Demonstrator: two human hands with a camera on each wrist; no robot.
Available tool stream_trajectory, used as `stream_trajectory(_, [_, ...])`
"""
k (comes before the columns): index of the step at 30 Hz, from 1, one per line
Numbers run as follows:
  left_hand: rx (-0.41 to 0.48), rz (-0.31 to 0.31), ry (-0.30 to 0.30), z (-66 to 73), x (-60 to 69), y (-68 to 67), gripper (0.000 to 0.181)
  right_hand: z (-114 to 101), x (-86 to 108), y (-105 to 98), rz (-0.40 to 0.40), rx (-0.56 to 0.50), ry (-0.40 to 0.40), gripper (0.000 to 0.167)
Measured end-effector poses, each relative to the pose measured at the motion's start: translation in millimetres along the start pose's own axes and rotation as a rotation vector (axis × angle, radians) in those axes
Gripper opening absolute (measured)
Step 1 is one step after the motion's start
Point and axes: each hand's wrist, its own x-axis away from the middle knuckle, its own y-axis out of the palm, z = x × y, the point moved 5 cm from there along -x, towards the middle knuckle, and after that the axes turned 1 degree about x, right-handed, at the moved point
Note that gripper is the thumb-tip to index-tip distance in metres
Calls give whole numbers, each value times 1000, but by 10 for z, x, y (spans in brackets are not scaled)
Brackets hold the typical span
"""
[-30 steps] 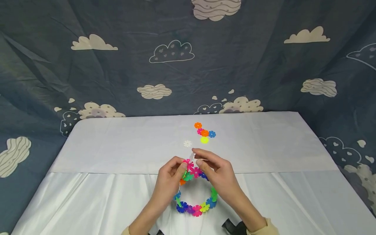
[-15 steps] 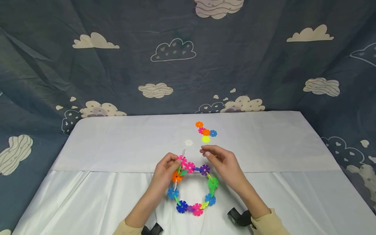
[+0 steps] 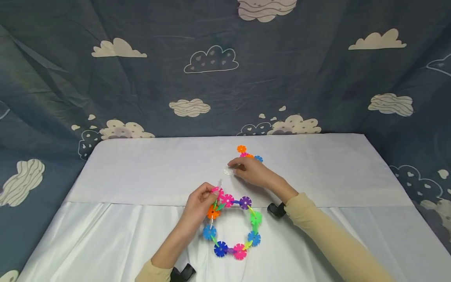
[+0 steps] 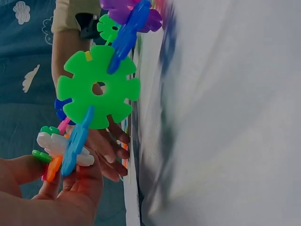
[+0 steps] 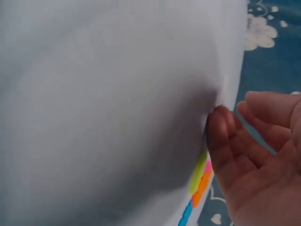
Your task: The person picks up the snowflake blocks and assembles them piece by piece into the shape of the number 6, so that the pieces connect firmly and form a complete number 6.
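Note:
My left hand (image 3: pixel 197 201) pinches a ring of linked plastic snowflake discs (image 3: pixel 255 217) at its upper left, by a pink disc (image 3: pixel 220 192). A clear or white disc (image 3: pixel 220 182) stands out from that spot. In the left wrist view, a large green disc (image 4: pixel 77 94) hangs near the camera, with white, orange and blue discs by the fingers. My right hand (image 3: pixel 255 172) reaches over the table, fingertips at a loose white disc (image 3: pixel 227 171), partly covered. From the right wrist, the thumb and fingers (image 5: pixel 221 136) look apart, with no disc seen between them.
Loose discs lie beyond my right hand: an orange disc (image 3: pixel 241 149), a blue disc (image 3: pixel 258 158) and others partly hidden. A yellow disc (image 5: pixel 197 174) shows in the right wrist view. White cloth (image 3: pixel 141 168) covers the table; a dark cloud-print curtain (image 3: pixel 155 90) hangs behind.
My right hand has left the ring and moved up and forward to the loose white disc. My left hand has shifted slightly left with the ring, which now looks rounder and more spread.

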Motion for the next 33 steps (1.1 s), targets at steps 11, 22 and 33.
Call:
stream_trajectory(11, [61, -24, -25, -20, -19, -10, 16, 80, -224, 74, -108, 67, -18, 26])
stream_trajectory(22, [64, -42, -3, 15, 3, 22, 20, 85, -55, 28, -62, 57, 24, 19])
stream_trajectory(33, [11, -94, 107, 134, 65, 83, 21, -107, 470, -217, 187, -94, 56, 26])
